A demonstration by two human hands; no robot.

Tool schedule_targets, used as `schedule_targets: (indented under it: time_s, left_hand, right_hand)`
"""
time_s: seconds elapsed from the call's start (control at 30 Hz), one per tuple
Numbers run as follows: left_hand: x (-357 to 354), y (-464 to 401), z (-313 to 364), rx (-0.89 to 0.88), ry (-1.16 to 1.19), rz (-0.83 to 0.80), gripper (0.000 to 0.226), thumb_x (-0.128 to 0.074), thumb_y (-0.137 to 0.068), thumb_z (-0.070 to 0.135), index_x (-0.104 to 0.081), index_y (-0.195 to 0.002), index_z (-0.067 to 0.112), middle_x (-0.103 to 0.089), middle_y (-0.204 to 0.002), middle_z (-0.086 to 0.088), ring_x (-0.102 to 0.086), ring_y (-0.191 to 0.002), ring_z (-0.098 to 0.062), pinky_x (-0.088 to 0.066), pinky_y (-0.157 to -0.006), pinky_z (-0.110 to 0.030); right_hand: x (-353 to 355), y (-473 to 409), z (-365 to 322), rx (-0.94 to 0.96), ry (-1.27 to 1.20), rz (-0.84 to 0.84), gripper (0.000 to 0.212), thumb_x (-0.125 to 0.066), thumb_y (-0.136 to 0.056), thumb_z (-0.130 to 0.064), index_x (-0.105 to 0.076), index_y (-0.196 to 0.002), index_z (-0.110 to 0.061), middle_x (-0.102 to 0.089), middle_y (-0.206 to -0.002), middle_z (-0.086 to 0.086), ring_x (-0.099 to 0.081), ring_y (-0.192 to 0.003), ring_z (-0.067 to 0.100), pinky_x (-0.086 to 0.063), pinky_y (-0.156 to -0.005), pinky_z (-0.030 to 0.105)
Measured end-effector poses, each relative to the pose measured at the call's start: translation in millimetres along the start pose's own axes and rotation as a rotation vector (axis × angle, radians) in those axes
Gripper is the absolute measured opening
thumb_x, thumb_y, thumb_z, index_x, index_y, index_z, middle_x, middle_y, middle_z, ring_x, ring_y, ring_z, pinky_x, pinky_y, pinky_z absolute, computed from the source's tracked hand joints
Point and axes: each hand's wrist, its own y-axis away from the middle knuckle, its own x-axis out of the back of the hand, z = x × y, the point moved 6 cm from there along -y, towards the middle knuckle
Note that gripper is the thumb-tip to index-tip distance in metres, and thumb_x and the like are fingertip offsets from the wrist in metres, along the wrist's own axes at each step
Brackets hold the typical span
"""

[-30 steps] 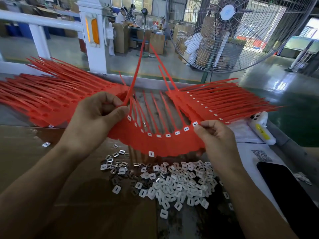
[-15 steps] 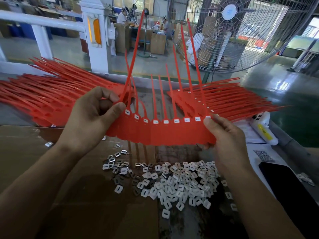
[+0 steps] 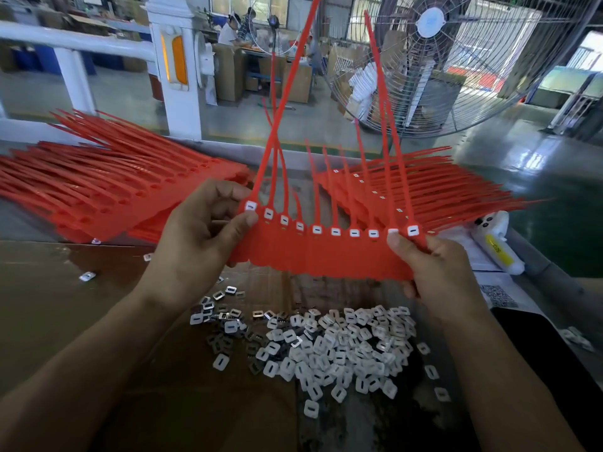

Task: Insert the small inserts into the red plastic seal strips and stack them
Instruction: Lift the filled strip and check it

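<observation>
Holding the filled red seal strip sheet point(image 3: 326, 256) mid-frame: left hand point(image 3: 199, 230) and right hand point(image 3: 434, 265) pinch its ends. Risk: flexing it could pop loose white inserts point(image 3: 336, 347) back into the pile below.

Beyond my bench stands a white railing post point(image 3: 173, 70) with an orange reflector point(image 3: 178, 60). A big wire-caged fan point(image 3: 434, 57) rises on the right. The green workshop floor point(image 3: 554, 230) shines with daylight from the far windows, where cardboard boxes point(image 3: 295, 81) sit near seated workers.
</observation>
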Motion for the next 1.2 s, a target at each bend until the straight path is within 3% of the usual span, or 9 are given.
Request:
schedule_targets:
  time_s: [0.2,0.27,0.4,0.53,0.7,0.77,0.9,1.07,1.2]
  left_hand:
    - [-7,2,-13,0.007,-0.071,-0.104,0.053,-0.067,-0.095,0.033,-0.049,-0.145,0.036,-0.068,-0.125,0.001,-0.07,-0.08,-0.021,-0.053,-0.059,-0.022]
    - [-10,3,-15,0.04,-0.102,-0.127,0.058,-0.069,-0.093,0.04,-0.046,-0.147,0.038,-0.064,-0.132,0.005,-0.07,-0.089,-0.018,-0.055,-0.064,-0.022]
    - [-19,10,-16,0.09,-0.155,-0.172,0.046,-0.069,-0.094,0.039,-0.053,-0.138,0.039,-0.065,-0.123,0.011,-0.066,-0.09,-0.013,-0.056,-0.067,-0.024]
    - [-28,15,-12,0.129,-0.206,-0.224,0.038,-0.068,-0.095,0.02,-0.061,-0.129,0.036,-0.067,-0.115,0.012,-0.064,-0.089,-0.013,-0.053,-0.067,-0.018]
    - [-32,18,-7,0.156,-0.293,-0.262,0.033,-0.067,-0.095,0.025,-0.063,-0.125,0.039,-0.066,-0.113,0.019,-0.064,-0.093,-0.007,-0.052,-0.07,-0.015]
    - [-32,20,-6,0.161,-0.313,-0.274,0.032,-0.067,-0.095,0.026,-0.063,-0.125,0.039,-0.065,-0.112,0.02,-0.063,-0.094,-0.006,-0.053,-0.072,-0.016]
    - [-34,20,-3,0.143,-0.365,-0.297,0.032,-0.067,-0.095,0.026,-0.063,-0.124,0.039,-0.065,-0.11,0.022,-0.063,-0.099,-0.005,-0.053,-0.077,-0.02]
    - [-35,21,-2,0.112,-0.408,-0.322,0.032,-0.067,-0.095,0.022,-0.064,-0.124,0.034,-0.066,-0.107,0.024,-0.064,-0.097,-0.006,-0.053,-0.077,-0.023]
    - [-36,24,-2,0.1,-0.448,-0.361,0.031,-0.065,-0.096,0.028,-0.064,-0.126,0.038,-0.066,-0.107,0.026,-0.064,-0.096,0.001,-0.053,-0.078,-0.019]
  right_hand:
    - [17,-9,3,0.026,-0.027,0.247,0.02,-0.069,-0.098,-0.035,-0.073,-0.078,-0.031,-0.066,-0.058,-0.016,-0.055,-0.041,-0.002,-0.043,-0.04,0.018]
    - [22,-14,9,0.001,-0.046,0.308,0.024,-0.067,-0.099,-0.036,-0.069,-0.077,-0.028,-0.067,-0.057,-0.013,-0.055,-0.04,0.003,-0.044,-0.042,0.022]
    - [24,-28,19,-0.075,-0.144,0.357,0.021,-0.06,-0.104,-0.028,-0.065,-0.084,-0.021,-0.065,-0.051,-0.009,-0.054,-0.037,0.005,-0.042,-0.038,0.02]
    - [16,-38,30,-0.198,-0.286,0.259,0.017,-0.05,-0.107,-0.01,-0.06,-0.095,-0.017,-0.071,-0.077,0.007,-0.064,-0.05,0.012,-0.052,-0.043,0.022]
    - [1,-43,29,-0.255,-0.67,0.101,0.023,-0.044,-0.105,0.008,-0.061,-0.102,-0.006,-0.071,-0.109,0.009,-0.074,-0.091,0.026,-0.065,-0.081,0.038]
    - [-2,-43,27,-0.271,-0.724,0.048,0.021,-0.046,-0.104,0.009,-0.063,-0.108,-0.002,-0.075,-0.108,0.009,-0.075,-0.1,0.028,-0.064,-0.086,0.04]
    - [-4,-38,35,-0.359,-0.546,0.044,0.016,-0.053,-0.106,-0.005,-0.06,-0.114,0.007,-0.077,-0.094,0.019,-0.079,-0.08,0.025,-0.065,-0.068,0.029]
    - [0,-34,42,-0.409,-0.251,0.03,0.038,-0.061,-0.103,-0.036,-0.066,-0.092,0.001,-0.075,-0.065,0.01,-0.072,-0.052,0.015,-0.054,-0.042,0.021]
    - [0,-33,41,-0.425,-0.172,0.037,0.044,-0.059,-0.104,-0.038,-0.067,-0.084,0.001,-0.069,-0.055,0.008,-0.063,-0.04,0.012,-0.046,-0.034,0.019]
